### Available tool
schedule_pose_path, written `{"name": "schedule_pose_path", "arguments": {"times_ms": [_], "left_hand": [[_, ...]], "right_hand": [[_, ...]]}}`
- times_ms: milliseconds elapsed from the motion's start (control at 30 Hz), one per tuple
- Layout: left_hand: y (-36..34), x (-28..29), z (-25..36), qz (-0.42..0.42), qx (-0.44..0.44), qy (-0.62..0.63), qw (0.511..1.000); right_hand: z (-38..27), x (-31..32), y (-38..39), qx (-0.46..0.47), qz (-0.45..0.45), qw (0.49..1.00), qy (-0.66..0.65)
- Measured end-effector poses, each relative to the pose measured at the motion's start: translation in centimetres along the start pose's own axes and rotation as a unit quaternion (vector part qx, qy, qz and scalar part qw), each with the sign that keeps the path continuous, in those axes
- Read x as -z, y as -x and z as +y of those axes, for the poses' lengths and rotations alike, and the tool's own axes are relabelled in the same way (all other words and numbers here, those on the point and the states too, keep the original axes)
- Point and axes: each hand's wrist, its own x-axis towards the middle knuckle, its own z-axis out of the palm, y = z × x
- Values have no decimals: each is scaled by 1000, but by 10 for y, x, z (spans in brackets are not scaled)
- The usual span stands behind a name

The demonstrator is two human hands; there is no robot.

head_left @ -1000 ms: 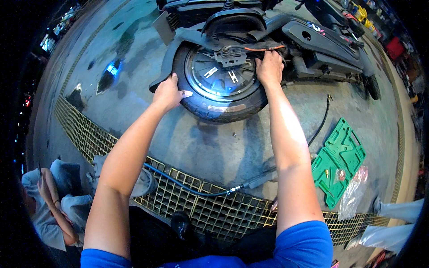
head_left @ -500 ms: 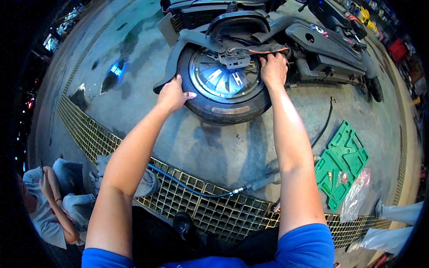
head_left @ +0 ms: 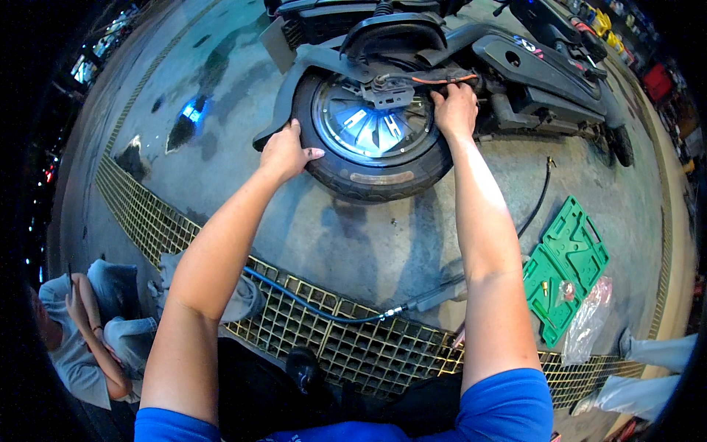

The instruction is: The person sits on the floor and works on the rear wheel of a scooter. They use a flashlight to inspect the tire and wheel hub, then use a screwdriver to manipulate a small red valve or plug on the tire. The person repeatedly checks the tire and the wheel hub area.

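Note:
A scooter wheel with a black tyre (head_left: 383, 187) and a shiny metal hub (head_left: 372, 136) lies in front of me, its hub face turned up toward me. My left hand (head_left: 286, 153) grips the tyre's left side, thumb on top and fingers around the outer edge beside the dark fender (head_left: 287, 92). On the upper right of the tyre, my right hand (head_left: 456, 114) is closed over the rim, close to a metal bracket (head_left: 388, 96) and an orange cable (head_left: 445, 79). Its fingertips are partly hidden.
The scooter body (head_left: 541, 70) lies on its side behind the wheel. An open green tool case (head_left: 571, 258) and a clear plastic bag (head_left: 587, 331) lie at right. A blue air hose (head_left: 309, 309) crosses the drain grating (head_left: 324, 331). A person (head_left: 81, 339) sits at lower left.
My right hand has shifted slightly right and up along with the tyre's edge. The tyre's near edge sits a little higher in view. My left hand keeps its hold.

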Motion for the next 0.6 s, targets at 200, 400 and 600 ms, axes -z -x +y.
{"name": "schedule_pose_path", "arguments": {"times_ms": [200, 400, 600], "left_hand": [[1, -2, -2, 23, -16, -23, 999], [1, 6, 4, -46, 24, -7, 999], [4, 11, 12, -27, 13, 9, 1000]], "right_hand": [[-1, 4, -1, -13, -24, 1000, -11], [-5, 4, -1, -38, -36, 998, -30], [4, 5, -2, -33, -44, 998, -33]]}}
